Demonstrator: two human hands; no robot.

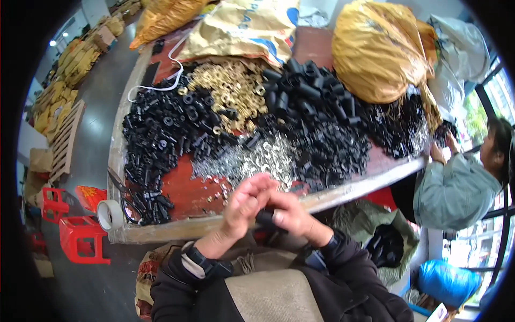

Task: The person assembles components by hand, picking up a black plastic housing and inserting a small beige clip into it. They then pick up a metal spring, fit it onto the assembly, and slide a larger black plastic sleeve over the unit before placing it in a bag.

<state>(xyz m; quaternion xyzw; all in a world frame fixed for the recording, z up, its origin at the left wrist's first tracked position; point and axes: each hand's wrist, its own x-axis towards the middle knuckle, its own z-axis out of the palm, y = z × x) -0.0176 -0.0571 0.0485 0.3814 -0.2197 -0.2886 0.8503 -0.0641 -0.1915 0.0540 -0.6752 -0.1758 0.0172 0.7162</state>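
My two hands meet just in front of the table's near edge, above my lap. The right hand [294, 216] is curled round a short black cylinder [265, 219], with its thumb lying along the near side. Against its fingertips, the left hand [245, 208] has thumb and fingers pressed together. Whatever may be between those fingers is hidden. Beyond the hands lies a heap of shiny silver clips [271, 158]. To its right is a heap of small black parts [330, 155], with larger black tubes [311, 88] behind. Brass-coloured rings [230, 88] are piled farther back.
More black parts [161, 126] cover the left of the red table [185, 185]. Orange sacks [375, 51] stand along the back. A tape roll [110, 214] hangs at the left corner, near red stools [83, 239]. A co-worker [456, 185] sits right; an open sack [386, 244] stands nearby.
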